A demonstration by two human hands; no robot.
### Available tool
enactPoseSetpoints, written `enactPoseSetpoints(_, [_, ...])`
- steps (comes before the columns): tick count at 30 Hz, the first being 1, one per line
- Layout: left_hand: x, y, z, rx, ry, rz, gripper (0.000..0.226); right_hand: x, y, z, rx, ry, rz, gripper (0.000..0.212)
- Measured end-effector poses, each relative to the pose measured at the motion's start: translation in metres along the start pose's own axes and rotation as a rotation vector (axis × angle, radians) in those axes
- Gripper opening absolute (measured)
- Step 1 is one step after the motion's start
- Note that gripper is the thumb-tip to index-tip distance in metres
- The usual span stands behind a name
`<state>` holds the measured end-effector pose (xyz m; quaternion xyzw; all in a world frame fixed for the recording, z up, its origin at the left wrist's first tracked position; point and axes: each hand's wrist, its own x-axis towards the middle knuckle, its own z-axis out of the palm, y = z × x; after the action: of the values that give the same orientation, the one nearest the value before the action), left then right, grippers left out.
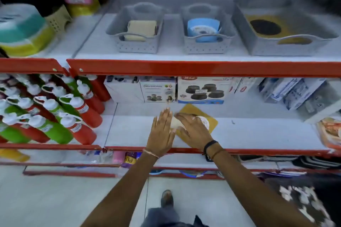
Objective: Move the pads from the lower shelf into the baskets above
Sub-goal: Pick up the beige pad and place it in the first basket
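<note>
A yellow pad lies flat on the lower shelf, with a pale round pad on top of it. My right hand rests over both, fingers spread and curled down on the pale pad. My left hand is beside it on the left, flat with fingers apart, touching the pale pad's left edge. On the shelf above stand three grey baskets: the left basket holds cream pads, the middle basket blue round pads, the large right basket a yellow pad with a black centre.
Red and green bottles fill the lower shelf's left part. Printed boxes stand behind my hands, more packets at the right. Red shelf rails run across the front edges. Stacked plastic tubs sit upper left.
</note>
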<state>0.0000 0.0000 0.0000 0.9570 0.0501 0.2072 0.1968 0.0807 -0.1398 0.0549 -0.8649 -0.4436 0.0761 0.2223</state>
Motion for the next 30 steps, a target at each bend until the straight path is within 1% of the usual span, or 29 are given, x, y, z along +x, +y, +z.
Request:
enactPoseSetpoints(2, [0.004, -0.012, 0.011, 0.036, -0.090, -0.081, 0.061, 0.013, 0.011, 0.017, -0.020, -0.085, 0.061, 0.065])
enactPoseSetpoints(4, [-0.001, -0.015, 0.021, 0.068, -0.213, -0.198, 0.065, 0.020, 0.020, 0.030, -0.028, -0.131, 0.178, 0.062])
enactPoseSetpoints(5, [-0.001, -0.018, 0.026, 0.066, -0.256, -0.247, 0.068, 0.027, 0.026, 0.037, -0.024, -0.139, 0.223, 0.065])
enactPoseSetpoints(7, [-0.003, -0.021, 0.034, 0.071, -0.369, -0.322, 0.075, 0.037, 0.038, 0.045, -0.033, -0.181, 0.287, 0.077])
enactPoseSetpoints(9, [-0.005, -0.026, 0.042, 0.093, -0.455, -0.362, 0.080, 0.046, 0.049, 0.047, -0.078, -0.279, 0.291, 0.083])
enactPoseSetpoints(11, [-0.006, -0.026, 0.045, 0.102, -0.514, -0.371, 0.082, 0.051, 0.055, 0.045, -0.097, -0.363, 0.274, 0.082])
enactPoseSetpoints(13, [-0.006, -0.026, 0.046, 0.087, -0.535, -0.367, 0.075, 0.055, 0.059, 0.043, -0.117, -0.359, 0.248, 0.078])
enactPoseSetpoints(15, [-0.005, -0.026, 0.044, 0.086, -0.530, -0.358, 0.065, 0.057, 0.061, 0.041, -0.178, -0.327, 0.219, 0.077])
enactPoseSetpoints(19, [-0.004, -0.023, 0.042, 0.114, -0.554, -0.344, 0.059, 0.056, 0.063, 0.038, -0.313, -0.318, 0.170, 0.080])
enactPoseSetpoints(22, [-0.003, -0.023, 0.040, 0.143, -0.564, -0.340, 0.058, 0.049, 0.065, 0.032, -0.328, -0.296, 0.176, 0.086])
enactPoseSetpoints(24, [-0.003, -0.022, 0.033, 0.159, -0.512, -0.359, 0.059, 0.041, 0.064, 0.021, -0.242, -0.252, 0.228, 0.094])
enactPoseSetpoints(26, [-0.006, -0.017, 0.022, 0.147, -0.393, -0.406, 0.068, 0.028, 0.059, 0.004, -0.090, -0.203, 0.265, 0.100])
enactPoseSetpoints(28, [-0.008, -0.007, 0.008, 0.136, -0.282, -0.388, 0.071, 0.013, 0.051, -0.017, 0.051, -0.157, 0.261, 0.094])
enactPoseSetpoints(30, [-0.008, 0.002, -0.009, 0.127, -0.211, -0.334, 0.067, 0.003, 0.040, -0.039, 0.114, -0.141, 0.201, 0.085])
